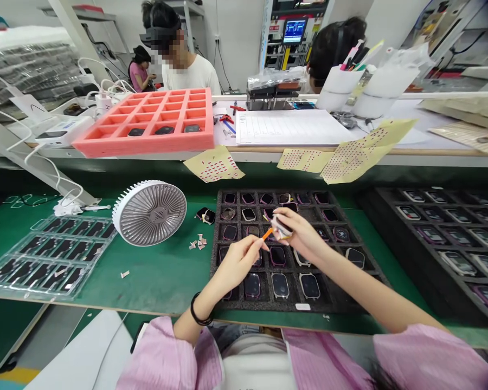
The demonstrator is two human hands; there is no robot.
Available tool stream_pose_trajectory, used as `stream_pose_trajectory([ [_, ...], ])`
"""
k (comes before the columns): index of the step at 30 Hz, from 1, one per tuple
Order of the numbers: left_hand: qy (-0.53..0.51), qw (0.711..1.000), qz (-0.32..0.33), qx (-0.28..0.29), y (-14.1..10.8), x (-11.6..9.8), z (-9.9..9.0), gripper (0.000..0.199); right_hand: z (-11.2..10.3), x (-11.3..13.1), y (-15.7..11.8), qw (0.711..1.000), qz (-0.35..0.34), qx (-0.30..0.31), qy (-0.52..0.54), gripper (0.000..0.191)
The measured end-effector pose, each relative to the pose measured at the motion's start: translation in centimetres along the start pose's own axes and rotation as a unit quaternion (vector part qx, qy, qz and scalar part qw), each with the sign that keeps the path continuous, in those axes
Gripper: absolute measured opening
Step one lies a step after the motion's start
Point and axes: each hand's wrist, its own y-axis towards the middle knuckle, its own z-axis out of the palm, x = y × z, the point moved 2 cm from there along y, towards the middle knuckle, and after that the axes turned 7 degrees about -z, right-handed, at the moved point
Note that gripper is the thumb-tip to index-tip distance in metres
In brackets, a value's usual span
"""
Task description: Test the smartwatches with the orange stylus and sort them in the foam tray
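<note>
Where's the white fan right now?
In the head view, the fan stands left on the green bench, between the clear tray and middle black tray.

Orange stick [267,234] in left hand [241,257]

Bench top [158,276] green. Fan [119,216] at left white, grille [152,214] grey. Foam tray [146,142], far left, salmon-pink. Watch tray [329,303] in middle charcoal; watch cases [280,285] there silver or purple, screens [309,285] dark. Right tray [394,246] black. Notes [213,165] on far shelf edge yellow, patterned with rows of reddish-pink marks. Far sheet [288,127] white, ruled with thin lines. Slim tool [267,234] in middle orange. Wristband [199,314] black. Near sleeves [158,357] pink, finely striped; shirt [256,363] between them white. Monitor [295,31], far, blue.
</note>
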Motion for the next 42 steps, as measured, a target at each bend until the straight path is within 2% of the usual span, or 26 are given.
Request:
stream_pose_trajectory([
  [3, 0.0, 1.0, 0.011, -0.009, 0.2, -0.6, 0.4, 0.04, 2.7, -0.2, -0.7, 0.998, 0.019, 0.0, 0.053, 0.033],
  [6, -0.001, 1.0, 0.013, -0.015, 0.0, -0.5, 0.2, 0.042, 3.6, -0.1, -0.7, 0.997, 0.015, -0.01, 0.073, 0.033],
  [21, -0.058, 0.998, 0.0, -0.009, 0.2, -0.1, -0.1, 0.045, 3.8, -0.2, -0.8, 0.996, 0.005, -0.008, 0.09, 0.03],
  [26, -0.113, 0.993, 0.012, 0.012, 0.6, -0.2, 0.1, 0.047, 4.2, -0.6, -0.7, 0.987, 0.027, 0.019, 0.157, 0.028],
  [30, -0.146, 0.989, 0.022, 0.021, 0.9, 0.1, 0.2, 0.044, 4.3, -0.9, -0.8, 0.979, 0.045, 0.015, 0.2, 0.022],
  [38, -0.161, 0.985, 0.017, 0.057, 1.3, 0.6, 0.3, 0.044, 4.0, -1.5, -0.9, 0.972, 0.073, 0.037, 0.219, 0.012],
  [42, -0.156, 0.986, 0.004, 0.058, 1.4, 0.7, 0.3, 0.046, 4.2, -1.4, -1.2, 0.972, 0.072, 0.033, 0.221, 0.016],
])
